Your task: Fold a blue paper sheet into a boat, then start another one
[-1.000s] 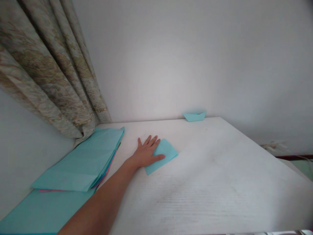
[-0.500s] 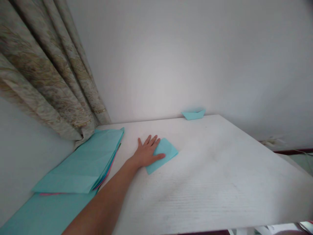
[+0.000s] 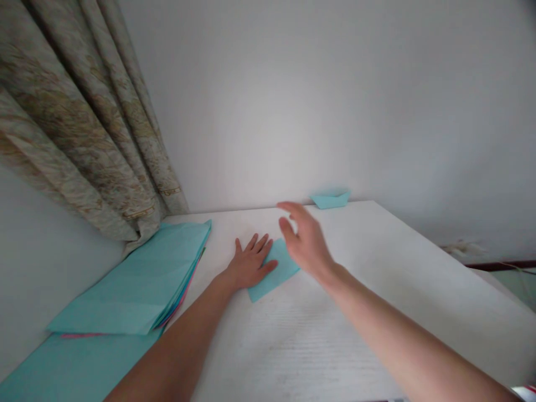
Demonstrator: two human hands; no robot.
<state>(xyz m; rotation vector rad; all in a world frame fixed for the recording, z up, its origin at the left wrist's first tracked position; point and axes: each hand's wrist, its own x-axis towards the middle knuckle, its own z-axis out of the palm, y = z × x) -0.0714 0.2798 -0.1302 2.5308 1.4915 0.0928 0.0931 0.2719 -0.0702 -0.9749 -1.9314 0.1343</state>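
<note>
We look from head height forward and down across the white worktop (image 3: 377, 290) toward the wall (image 3: 335, 100) and curtain (image 3: 84, 123), our own forearms reaching in close below.

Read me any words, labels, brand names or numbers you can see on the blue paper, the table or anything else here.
None: no writing, number or sign can be read anywhere.
The folded blue paper under the left hand is plain.
The stack of sheets, the paper boat and the table carry no print.
The curtain shows only a faded pattern, no lettering.
</note>
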